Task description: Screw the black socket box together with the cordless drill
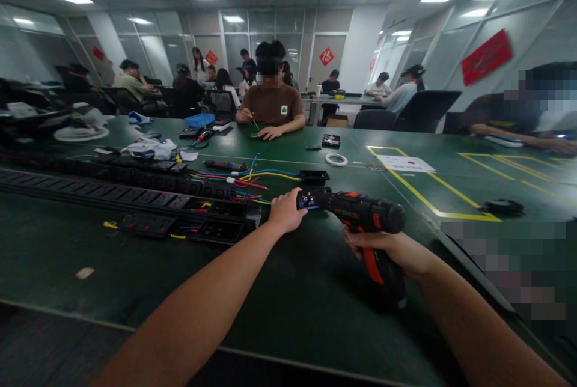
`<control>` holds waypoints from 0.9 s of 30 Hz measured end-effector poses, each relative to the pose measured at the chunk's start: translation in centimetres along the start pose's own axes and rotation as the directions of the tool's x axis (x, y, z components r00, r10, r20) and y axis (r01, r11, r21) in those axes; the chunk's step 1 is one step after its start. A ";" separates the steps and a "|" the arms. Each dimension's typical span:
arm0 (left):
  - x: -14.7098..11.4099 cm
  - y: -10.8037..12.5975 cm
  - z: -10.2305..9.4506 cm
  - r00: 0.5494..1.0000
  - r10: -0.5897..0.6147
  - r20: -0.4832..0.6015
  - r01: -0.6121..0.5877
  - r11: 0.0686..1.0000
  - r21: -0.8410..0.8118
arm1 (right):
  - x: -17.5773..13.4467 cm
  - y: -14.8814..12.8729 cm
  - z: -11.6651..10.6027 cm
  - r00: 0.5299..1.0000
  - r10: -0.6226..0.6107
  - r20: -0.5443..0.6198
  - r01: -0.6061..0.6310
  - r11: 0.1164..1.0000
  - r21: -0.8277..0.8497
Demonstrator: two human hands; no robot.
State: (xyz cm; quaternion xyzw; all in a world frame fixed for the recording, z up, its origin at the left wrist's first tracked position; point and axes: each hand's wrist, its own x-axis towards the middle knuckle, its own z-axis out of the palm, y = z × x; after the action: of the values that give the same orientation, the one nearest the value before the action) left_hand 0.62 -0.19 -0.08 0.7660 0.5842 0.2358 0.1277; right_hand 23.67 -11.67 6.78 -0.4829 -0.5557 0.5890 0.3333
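My right hand [387, 247] grips the handle of a black and orange cordless drill [367, 213], its nose pointing left. At that nose, my left hand [287, 211] holds a small dark blue part [308, 199] with what look like metal terminals; its exact kind I cannot make out. The tip of the drill meets or nearly meets this part. Just left of my left hand lies a long black power strip [135, 195] with a row of sockets. Behind the hand, blue, yellow and red wires [256, 176] run toward a black rectangular housing [314, 176].
Black socket modules [146, 225] lie in front of the strip. A roll of white tape [336, 160], a paper sheet [408, 163] and a blue basket [200, 121] are farther back. Across the green table [252, 315] a person [271, 101] works with a thin tool. Yellow tape lines mark the right side.
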 end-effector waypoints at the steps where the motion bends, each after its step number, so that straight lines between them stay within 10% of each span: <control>1: 0.0 0.0 0.0 1.000 -0.006 0.005 0.006 1.000 0.002 | 0.0 0.0 0.0 1.000 0.000 -0.001 0.000 1.000 -0.003; 27: 0.2 -0.2 0.2 1.000 0.016 0.002 -0.016 1.000 -0.005 | 0.0 0.0 0.0 1.000 -0.002 0.022 0.002 1.000 0.023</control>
State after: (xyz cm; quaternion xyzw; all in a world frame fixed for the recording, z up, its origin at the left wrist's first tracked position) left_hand 0.60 0.09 -0.28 0.7706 0.5772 0.2376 0.1284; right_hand 23.64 -11.70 6.79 -0.4719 -0.5529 0.6004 0.3335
